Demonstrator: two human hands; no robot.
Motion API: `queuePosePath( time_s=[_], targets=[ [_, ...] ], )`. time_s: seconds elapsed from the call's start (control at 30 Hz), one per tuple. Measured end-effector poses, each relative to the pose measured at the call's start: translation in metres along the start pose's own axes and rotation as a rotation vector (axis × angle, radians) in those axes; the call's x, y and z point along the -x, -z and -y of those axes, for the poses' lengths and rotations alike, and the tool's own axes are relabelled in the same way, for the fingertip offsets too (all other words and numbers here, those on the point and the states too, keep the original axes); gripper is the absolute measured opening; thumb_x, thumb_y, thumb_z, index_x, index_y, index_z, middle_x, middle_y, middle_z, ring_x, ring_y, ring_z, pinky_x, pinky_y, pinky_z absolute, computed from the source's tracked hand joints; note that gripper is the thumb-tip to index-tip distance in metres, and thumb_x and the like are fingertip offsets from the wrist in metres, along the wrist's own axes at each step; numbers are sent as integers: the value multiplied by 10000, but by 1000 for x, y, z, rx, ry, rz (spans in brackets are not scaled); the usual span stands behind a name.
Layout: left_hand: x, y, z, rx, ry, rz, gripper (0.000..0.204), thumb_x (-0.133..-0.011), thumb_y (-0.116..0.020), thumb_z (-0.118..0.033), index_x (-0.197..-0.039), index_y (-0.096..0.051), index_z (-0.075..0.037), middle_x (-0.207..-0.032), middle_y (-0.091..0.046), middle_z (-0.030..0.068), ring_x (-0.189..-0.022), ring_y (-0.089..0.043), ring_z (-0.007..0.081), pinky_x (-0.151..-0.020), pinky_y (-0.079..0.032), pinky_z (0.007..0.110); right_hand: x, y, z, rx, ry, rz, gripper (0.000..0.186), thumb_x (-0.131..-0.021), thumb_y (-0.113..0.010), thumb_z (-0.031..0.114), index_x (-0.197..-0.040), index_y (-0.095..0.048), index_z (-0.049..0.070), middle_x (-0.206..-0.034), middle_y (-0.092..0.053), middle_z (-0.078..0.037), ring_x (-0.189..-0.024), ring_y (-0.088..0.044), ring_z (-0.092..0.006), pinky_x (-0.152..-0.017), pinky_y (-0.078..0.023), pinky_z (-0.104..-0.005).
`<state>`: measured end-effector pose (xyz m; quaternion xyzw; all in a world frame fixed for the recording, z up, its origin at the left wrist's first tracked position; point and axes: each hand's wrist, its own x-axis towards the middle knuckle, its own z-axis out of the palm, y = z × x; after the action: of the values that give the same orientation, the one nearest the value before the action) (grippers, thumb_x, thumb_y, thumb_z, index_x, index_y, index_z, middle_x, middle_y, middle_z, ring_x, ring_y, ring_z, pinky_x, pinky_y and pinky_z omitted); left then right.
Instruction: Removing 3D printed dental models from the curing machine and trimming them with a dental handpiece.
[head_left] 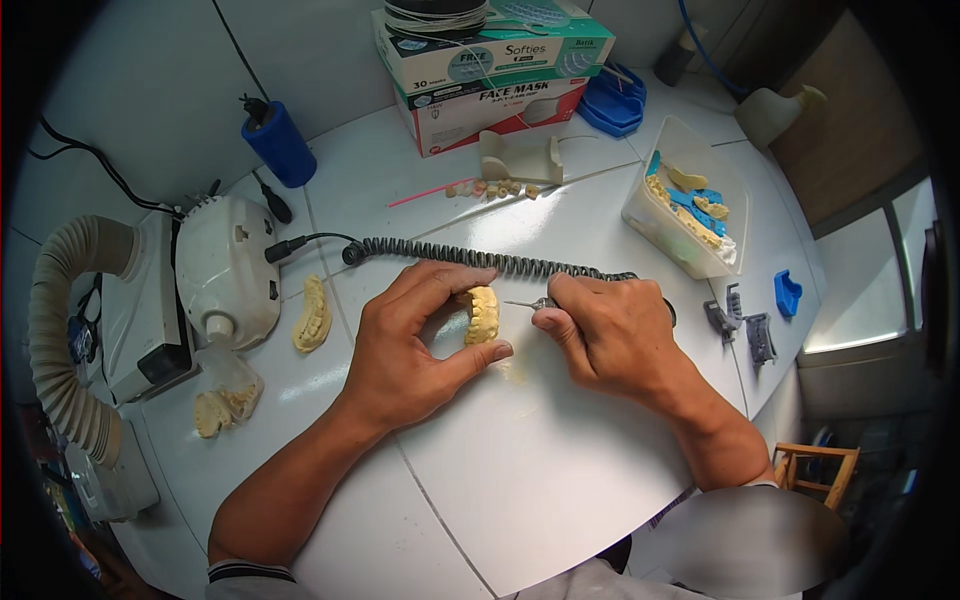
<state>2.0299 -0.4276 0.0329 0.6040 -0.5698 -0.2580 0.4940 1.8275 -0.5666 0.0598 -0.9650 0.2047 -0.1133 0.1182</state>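
My left hand (pixel 415 345) pinches a yellow plaster dental cast (pixel 483 315) between thumb and fingers, holding it upright just above the white table (pixel 540 470). My right hand (pixel 610 335) grips a slim rotary handpiece (pixel 530 303) like a pen. Its thin metal tip points left and sits just to the right of the cast. A black coiled cable (pixel 470 257) runs from the handpiece across the table behind both hands to the white motor unit (pixel 228 270) at the left.
Another yellow cast (pixel 313 315) lies left of my hands, and more casts in a clear bag (pixel 228 400) nearer the front left. A clear tub of casts (pixel 690 205) stands at right, stacked mask boxes (pixel 490 70) at back, a ribbed suction hose (pixel 55 340) far left.
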Motion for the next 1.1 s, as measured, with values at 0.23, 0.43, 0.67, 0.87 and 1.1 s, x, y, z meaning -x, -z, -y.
queuePosePath(
  time_s=[0.23, 0.43, 0.67, 0.87, 1.1],
  targets=[
    [1, 1, -2, -71, -35, -10, 593, -740, -919, -146, -1285, -716, -32, -1177, -707, 132, -1118, -689, 248, -1002, -540, 370, -1, 0, 2, 11, 10, -4, 405, -1040, -597, 429, -827, -581, 86, -665, -641, -83, -523, -624, -325, -480, -470, -440],
    [-1, 2, -1, -97, -38, -3, 596, -732, -914, -147, -1285, -722, -34, -1171, -714, 136, -1106, -693, 260, -999, -538, 378, -2, -1, 1, 18, 0, -4, 406, -1037, -601, 432, -823, -584, 87, -676, -653, -85, -530, -631, -328, -484, -475, -447],
    [-1, 1, 0, -81, -40, 1, 595, -734, -903, -123, -1294, -720, -39, -1172, -717, 140, -1113, -692, 262, -1009, -536, 381, -3, 1, 3, 11, -7, 15, 417, -1041, -594, 439, -813, -591, 89, -666, -654, -75, -526, -633, -322, -479, -478, -441],
    [-1, 1, -1, -74, -31, 2, 596, -736, -896, -115, -1301, -719, -45, -1171, -717, 140, -1107, -693, 256, -1002, -540, 376, -3, 1, 3, 27, -11, 23, 431, -1048, -579, 453, -810, -594, 94, -660, -654, -72, -519, -632, -313, -477, -480, -436],
    [-2, 1, 0, -88, -57, -7, 593, -736, -896, -113, -1298, -721, -45, -1160, -716, 135, -1089, -693, 249, -991, -543, 370, -4, 1, 2, 23, -7, 20, 432, -1051, -571, 456, -814, -595, 96, -657, -652, -72, -518, -632, -311, -477, -479, -438]
  ],
)
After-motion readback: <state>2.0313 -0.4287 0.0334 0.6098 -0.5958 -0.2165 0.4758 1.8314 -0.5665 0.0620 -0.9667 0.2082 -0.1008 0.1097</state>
